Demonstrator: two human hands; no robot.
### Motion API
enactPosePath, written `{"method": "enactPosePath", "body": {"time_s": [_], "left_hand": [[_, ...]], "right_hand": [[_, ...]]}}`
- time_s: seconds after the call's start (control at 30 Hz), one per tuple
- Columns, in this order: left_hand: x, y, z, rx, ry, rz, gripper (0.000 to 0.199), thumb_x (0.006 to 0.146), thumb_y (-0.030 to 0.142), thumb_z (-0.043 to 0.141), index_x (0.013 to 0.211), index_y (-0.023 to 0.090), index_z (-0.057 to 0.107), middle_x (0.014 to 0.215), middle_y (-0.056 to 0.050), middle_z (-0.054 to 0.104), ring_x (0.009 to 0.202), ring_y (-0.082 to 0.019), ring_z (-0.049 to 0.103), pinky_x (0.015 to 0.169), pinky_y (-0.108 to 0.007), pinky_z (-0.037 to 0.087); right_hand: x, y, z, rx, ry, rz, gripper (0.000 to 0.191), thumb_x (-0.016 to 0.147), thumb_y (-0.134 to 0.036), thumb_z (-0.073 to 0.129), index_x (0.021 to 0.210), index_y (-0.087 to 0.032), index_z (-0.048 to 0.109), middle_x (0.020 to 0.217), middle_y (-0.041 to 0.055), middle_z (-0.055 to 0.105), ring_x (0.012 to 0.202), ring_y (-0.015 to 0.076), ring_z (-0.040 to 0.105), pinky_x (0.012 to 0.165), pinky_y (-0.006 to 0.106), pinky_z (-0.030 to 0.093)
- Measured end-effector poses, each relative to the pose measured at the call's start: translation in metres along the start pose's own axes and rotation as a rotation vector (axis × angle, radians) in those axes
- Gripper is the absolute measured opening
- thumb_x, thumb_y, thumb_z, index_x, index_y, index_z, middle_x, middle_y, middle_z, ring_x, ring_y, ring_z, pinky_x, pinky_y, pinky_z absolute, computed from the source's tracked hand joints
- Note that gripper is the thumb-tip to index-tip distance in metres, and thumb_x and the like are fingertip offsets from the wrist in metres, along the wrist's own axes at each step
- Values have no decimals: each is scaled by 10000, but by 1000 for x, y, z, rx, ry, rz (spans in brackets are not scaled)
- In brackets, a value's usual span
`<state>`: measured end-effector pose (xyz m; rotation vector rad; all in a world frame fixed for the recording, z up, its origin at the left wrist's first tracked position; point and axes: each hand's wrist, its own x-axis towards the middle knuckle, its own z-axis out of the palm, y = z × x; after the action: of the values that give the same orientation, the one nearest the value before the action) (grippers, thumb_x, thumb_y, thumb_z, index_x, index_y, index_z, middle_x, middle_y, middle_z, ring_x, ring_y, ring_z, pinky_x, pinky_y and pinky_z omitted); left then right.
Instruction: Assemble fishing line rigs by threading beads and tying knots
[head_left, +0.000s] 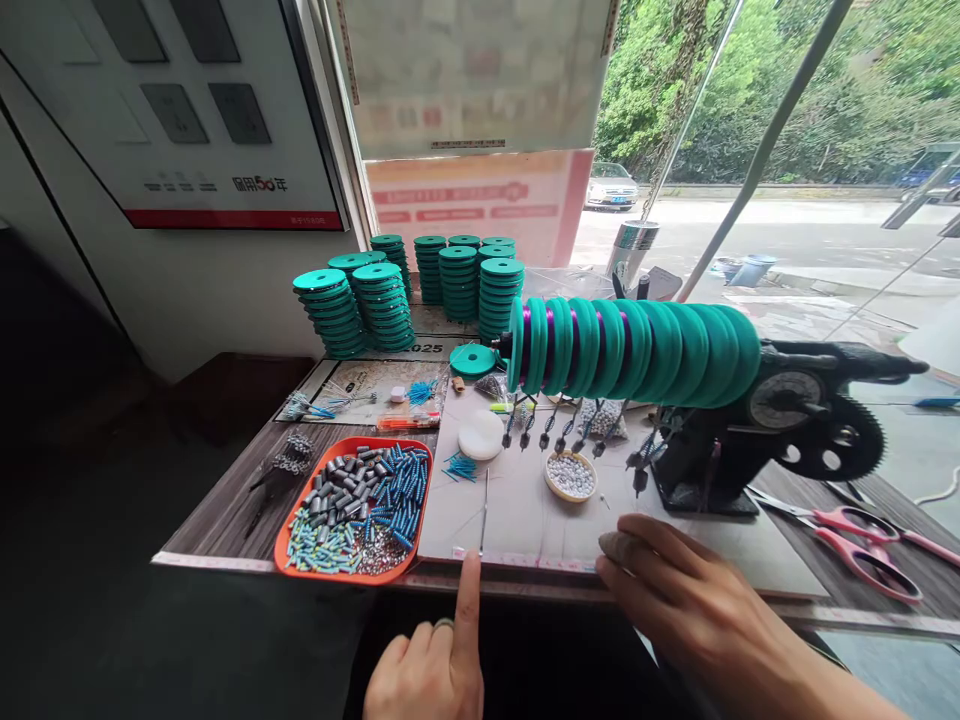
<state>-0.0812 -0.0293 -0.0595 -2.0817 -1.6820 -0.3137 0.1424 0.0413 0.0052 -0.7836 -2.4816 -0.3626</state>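
My left hand [435, 660] is at the bottom centre. Its index finger is stretched to the board's front edge, close to a thin metal needle [485, 510]; the other fingers are curled. Nothing shows in it. My right hand [667, 575] lies over the front edge of the pale board [517, 530], fingers bent and pressed together; anything between them is hidden. Above it, a row of green spools [637, 350] sits on a black winding machine [712, 470]. Small weighted rigs [562, 440] hang beneath the spools. A round dish of white beads [571, 476] stands between needle and machine.
An orange tray [281, 545] of weights, springs and beads stands at the left. Stacks of green spools [382, 310] are at the back. Pink-handled scissors [870, 560] lie at the right. A white round piece [481, 435] and blue small parts [459, 467] are on the board.
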Motion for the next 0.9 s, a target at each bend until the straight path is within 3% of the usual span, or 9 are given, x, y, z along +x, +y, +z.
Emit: {"method": "enactPosePath", "body": {"time_s": [0.73,0.83,0.9], "left_hand": [[3,0,4,5,42,1,865,705,12,454,1432,101,-7,446,89,496,380,-124,496,456,-257,393],[10,-10,-7,-109,128,38,739,779,50,382,1437,108,50,413,92,479,325,-119,473,383,-234,380],[14,-18,-22,-264,182,37,647,831,118,391,1428,126,141,447,85,531,340,-107,501,381,-203,417]], "right_hand": [[-3,-1,3,18,32,10,479,909,-41,234,713,-157,657,652,64,655,696,191,590,652,277,516],[-4,-1,3,100,55,28,392,897,-45,310,753,-158,657,659,47,657,701,184,592,687,284,515],[-4,-2,1,213,111,128,288,870,-62,400,766,-172,645,665,36,648,713,179,594,674,279,510]]}}
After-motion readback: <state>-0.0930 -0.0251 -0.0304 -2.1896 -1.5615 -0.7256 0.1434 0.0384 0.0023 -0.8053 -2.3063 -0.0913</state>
